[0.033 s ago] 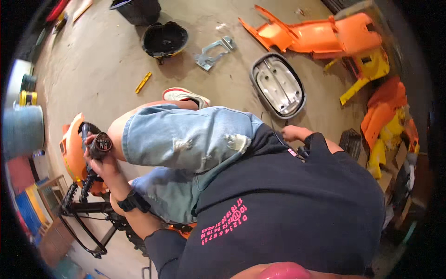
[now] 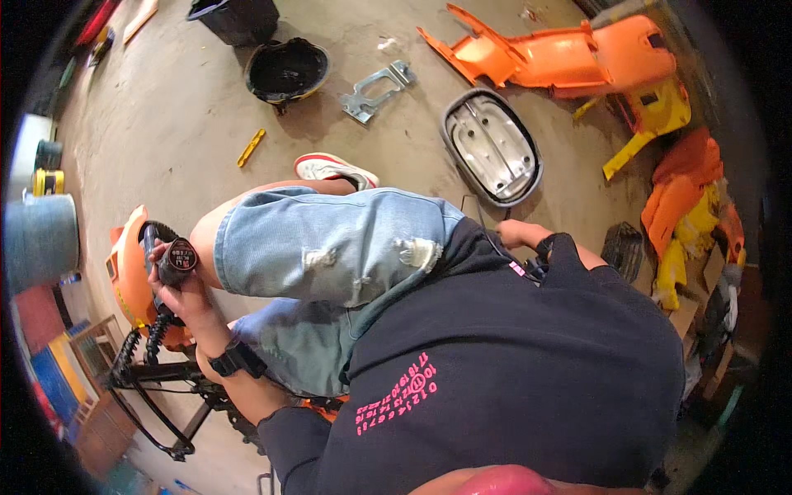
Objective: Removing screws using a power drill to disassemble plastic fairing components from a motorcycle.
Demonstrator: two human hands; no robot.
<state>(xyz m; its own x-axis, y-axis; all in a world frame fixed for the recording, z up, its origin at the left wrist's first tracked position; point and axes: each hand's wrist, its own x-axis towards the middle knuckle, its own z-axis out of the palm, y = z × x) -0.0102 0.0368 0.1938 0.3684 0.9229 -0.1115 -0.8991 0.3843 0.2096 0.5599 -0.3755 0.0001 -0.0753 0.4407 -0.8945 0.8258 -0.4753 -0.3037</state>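
My left hand [image 2: 180,293] is wrapped round a black power tool [image 2: 177,257] at the left, beside my bare knee and an orange vehicle body [image 2: 128,268] with a black frame [image 2: 165,388]. My right hand [image 2: 513,233] is at the right of my hip, fingers curled, near a thin dark rod [image 2: 470,206]; what it grips is too small to make out. Just above that hand lies a grey-rimmed oval part [image 2: 492,144] with a silver inside. My denim-covered leg [image 2: 330,239] stretches across the middle, with a white shoe [image 2: 334,171] beyond it.
On the floor [image 2: 181,107] are a black bucket [image 2: 233,21], a black shell [image 2: 287,73], a silver bracket [image 2: 363,103] and a small yellow piece [image 2: 251,148]. Orange panels [image 2: 561,62] and yellow panels [image 2: 660,115] lie at the right. A blue drum [image 2: 40,243] stands far left.
The floor objects appear very slightly higher and further left in the picture. My hands have hardly moved.
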